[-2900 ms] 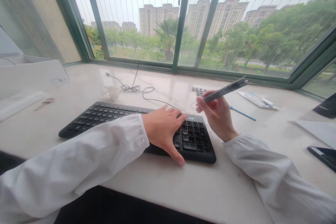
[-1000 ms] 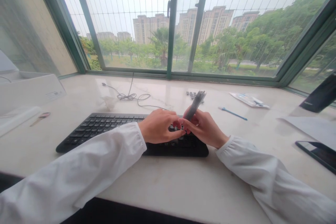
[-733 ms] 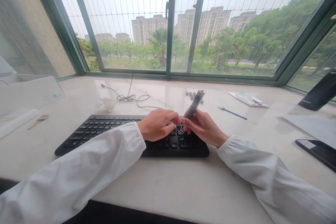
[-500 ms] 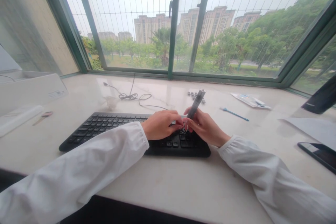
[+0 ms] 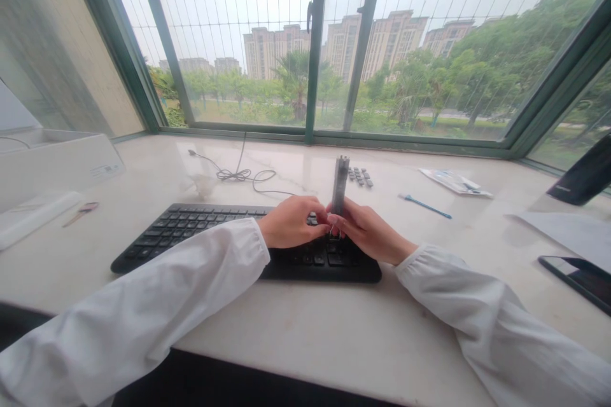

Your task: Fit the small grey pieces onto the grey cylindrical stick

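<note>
A slim grey translucent case (image 5: 340, 183) stands upright above the keyboard, its lower end gripped in the fingers of my right hand (image 5: 368, 233). My left hand (image 5: 292, 222) is curled beside it, with its fingertips meeting those of my right hand. A small bit of thin metal wire (image 5: 335, 236) shows just under the case, mostly hidden by my fingers. Both hands hover close over the right half of a black keyboard (image 5: 191, 219). Whether my left hand holds anything is hidden.
The keyboard lies on a pale marble sill (image 5: 305, 324) under a green-framed window (image 5: 315, 44). Around it are a coiled black cable (image 5: 233, 173), a dark keypad strip (image 5: 360, 177), a blue stick (image 5: 424, 206), a packet (image 5: 456, 182), a phone (image 5: 580, 283) and a white box (image 5: 52, 168).
The case has turned from leaning right to upright. The metal wire bits seen below it earlier are now mostly covered, and my hands have drawn closer together.
</note>
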A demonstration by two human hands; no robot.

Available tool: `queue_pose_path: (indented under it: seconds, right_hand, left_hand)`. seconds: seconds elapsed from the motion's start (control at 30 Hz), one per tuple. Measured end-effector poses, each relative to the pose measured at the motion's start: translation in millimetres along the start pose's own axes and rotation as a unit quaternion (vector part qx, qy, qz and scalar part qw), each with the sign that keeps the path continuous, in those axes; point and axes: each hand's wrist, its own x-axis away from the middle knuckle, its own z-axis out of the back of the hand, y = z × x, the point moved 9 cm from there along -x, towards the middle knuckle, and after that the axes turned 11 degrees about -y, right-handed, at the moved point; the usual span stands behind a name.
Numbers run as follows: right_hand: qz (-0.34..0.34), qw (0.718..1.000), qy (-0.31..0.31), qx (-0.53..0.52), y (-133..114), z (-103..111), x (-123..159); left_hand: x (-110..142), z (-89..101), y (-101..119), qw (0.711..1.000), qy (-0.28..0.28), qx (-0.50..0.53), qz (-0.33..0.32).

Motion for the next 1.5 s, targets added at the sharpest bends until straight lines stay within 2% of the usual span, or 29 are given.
queue_pose_path:
  seconds: [0.33,0.77,1.1,1.33,1.5]
  right_hand:
    - [0.014,0.999,0.011,-0.038,0.8,8.7,0.6]
    - [0.01,0.997,0.032,0.065,-11.4,7.1,1.4]
    - [0.005,0.99,0.04,0.133,-19.7,13.4,5.1]
    - [0.032,0.995,0.02,0.097,-18.8,13.2,3.4]
    - [0.019,0.999,-0.027,-0.02,-6.4,10.8,1.7]
  left_hand:
    - [0.6,-1.2,-5.6,1.0,0.004,0.019,-0.006]
    - [1.1,-3.8,-14.0,0.996,0.019,0.081,0.019]
    - [1.3,-1.1,-9.9,0.997,0.022,0.061,0.03]
    - [1.2,-0.4,-7.7,0.998,0.015,0.052,0.029]
    - [1.6,-0.8,-7.4,0.997,0.01,0.064,0.032]
